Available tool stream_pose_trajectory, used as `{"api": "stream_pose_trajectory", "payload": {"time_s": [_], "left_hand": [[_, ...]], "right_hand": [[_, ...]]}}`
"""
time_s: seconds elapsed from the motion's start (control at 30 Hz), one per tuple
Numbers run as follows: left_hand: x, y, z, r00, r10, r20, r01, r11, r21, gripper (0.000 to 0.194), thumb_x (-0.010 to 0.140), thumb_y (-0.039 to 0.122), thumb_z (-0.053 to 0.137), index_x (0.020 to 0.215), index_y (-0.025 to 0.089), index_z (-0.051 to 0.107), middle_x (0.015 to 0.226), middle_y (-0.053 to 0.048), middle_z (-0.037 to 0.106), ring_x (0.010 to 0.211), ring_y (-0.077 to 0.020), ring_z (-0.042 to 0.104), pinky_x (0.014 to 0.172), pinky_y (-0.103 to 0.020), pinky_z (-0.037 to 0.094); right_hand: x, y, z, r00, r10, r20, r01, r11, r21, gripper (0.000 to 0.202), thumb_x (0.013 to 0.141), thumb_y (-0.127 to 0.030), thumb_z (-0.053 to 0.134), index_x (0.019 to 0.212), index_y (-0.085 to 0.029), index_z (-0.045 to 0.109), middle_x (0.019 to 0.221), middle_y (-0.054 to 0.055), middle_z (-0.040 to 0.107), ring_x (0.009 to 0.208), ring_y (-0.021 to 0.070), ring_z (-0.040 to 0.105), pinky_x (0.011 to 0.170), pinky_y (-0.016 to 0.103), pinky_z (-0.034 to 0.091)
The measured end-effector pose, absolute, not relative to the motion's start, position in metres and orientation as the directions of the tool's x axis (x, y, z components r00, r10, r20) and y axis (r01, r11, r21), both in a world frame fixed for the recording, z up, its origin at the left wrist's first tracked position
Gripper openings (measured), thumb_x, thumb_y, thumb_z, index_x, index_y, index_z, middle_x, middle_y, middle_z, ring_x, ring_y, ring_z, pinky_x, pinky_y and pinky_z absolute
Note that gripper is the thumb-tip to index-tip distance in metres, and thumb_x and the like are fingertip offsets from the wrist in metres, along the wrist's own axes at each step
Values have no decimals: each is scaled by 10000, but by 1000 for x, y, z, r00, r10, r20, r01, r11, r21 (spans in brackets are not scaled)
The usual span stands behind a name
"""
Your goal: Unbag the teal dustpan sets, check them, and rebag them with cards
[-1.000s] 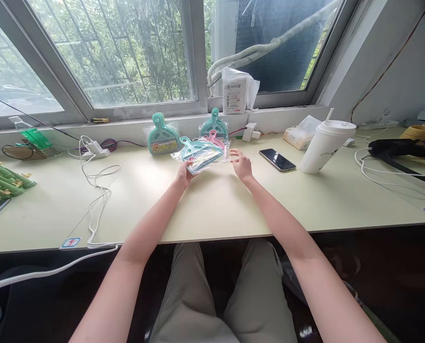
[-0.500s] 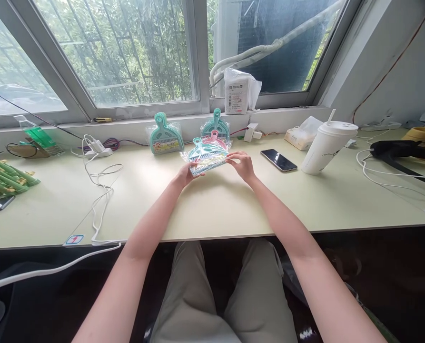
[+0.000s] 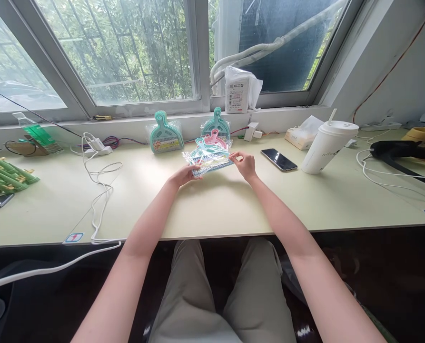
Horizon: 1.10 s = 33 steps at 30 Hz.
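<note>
A teal dustpan-and-brush set (image 3: 210, 159) in clear plastic wrap is held above the table, between both hands. My left hand (image 3: 185, 175) grips its lower left corner with the fingers closed. On the right, my right hand (image 3: 245, 164) pinches the edge of the wrap. Just behind it stands a pink set (image 3: 216, 137), partly hidden, in front of a teal set (image 3: 217, 123). Another wrapped teal set (image 3: 165, 136) with a yellow label leans against the sill to the left.
On the table (image 3: 212, 214), a phone (image 3: 279, 159), a white cup (image 3: 325, 150) and a tissue box (image 3: 300, 136) lie to the right. White cables (image 3: 107, 188), a green bottle (image 3: 39, 133) and green packages (image 3: 7, 176) are at left.
The held set has shifted slightly right and tilted a little. My left hand has moved slightly left and down along its corner, and my right hand a little to the right.
</note>
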State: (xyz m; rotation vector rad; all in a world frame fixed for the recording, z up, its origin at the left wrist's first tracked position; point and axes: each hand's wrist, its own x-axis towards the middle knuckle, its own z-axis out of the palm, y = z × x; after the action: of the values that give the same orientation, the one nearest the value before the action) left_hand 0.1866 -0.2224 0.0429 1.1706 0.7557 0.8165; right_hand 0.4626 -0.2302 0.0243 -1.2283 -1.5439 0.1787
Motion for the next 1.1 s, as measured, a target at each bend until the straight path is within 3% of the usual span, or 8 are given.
{"api": "stream_pose_trajectory", "payload": {"time_s": [0.3,0.4,0.53,0.63,0.7,0.9,1.0,1.1], "left_hand": [[196,-226,42,559,826,-79,-43,124,991,439,764,123,663,1191,120,559,932,-74,732,612,-132,693,603,-250,592],[195,-225,42,570,819,-72,-25,105,994,450,742,133,673,1176,115,559,905,-80,732,609,-143,694,586,-254,581],[193,-225,43,566,823,-45,-31,76,997,427,721,154,686,1128,99,573,880,-85,724,570,-138,675,557,-262,571],[193,-223,41,576,815,-66,2,79,997,449,706,177,715,1129,103,587,899,-99,728,596,-143,671,565,-276,585],[195,-220,38,569,819,-72,26,69,997,523,698,200,743,1188,117,579,959,-116,733,635,-148,675,578,-276,593],[197,-215,40,281,933,223,-104,-202,974,923,749,354,748,1531,332,257,1246,-87,652,818,-134,696,757,-318,609],[197,-218,46,387,853,350,37,-394,918,889,671,393,825,1464,363,424,1391,-90,558,1029,-180,661,873,-346,585],[203,-221,44,419,797,434,213,-551,807,597,630,416,850,1184,257,693,1326,-98,589,1042,-198,627,825,-305,581]], "right_hand": [[459,-228,21,139,726,674,520,526,-673,143,860,-293,611,774,-192,561,1114,119,605,961,224,612,709,347,574],[457,-229,22,179,794,581,399,481,-781,143,821,-287,646,910,-188,593,1207,120,579,847,186,615,619,327,595],[457,-231,27,181,931,316,109,300,-948,464,794,-252,701,1230,-226,544,1177,84,652,768,158,656,641,313,626],[458,-234,30,4,997,79,-68,79,-995,240,844,-194,653,1081,-157,642,914,69,721,727,164,685,688,338,642],[458,-235,31,-51,998,29,-118,22,-993,95,866,-135,606,931,-125,675,837,72,727,717,154,688,701,326,646],[454,-236,35,190,982,-6,-278,48,-959,131,896,-66,515,864,-142,617,860,47,703,737,128,674,712,320,657],[454,-235,37,258,966,-32,-347,62,-936,146,907,-65,480,865,-148,592,880,42,685,748,121,666,726,320,660],[455,-236,36,245,969,-34,-354,57,-933,139,909,-70,472,878,-150,581,909,43,679,769,119,666,699,290,658]]}}
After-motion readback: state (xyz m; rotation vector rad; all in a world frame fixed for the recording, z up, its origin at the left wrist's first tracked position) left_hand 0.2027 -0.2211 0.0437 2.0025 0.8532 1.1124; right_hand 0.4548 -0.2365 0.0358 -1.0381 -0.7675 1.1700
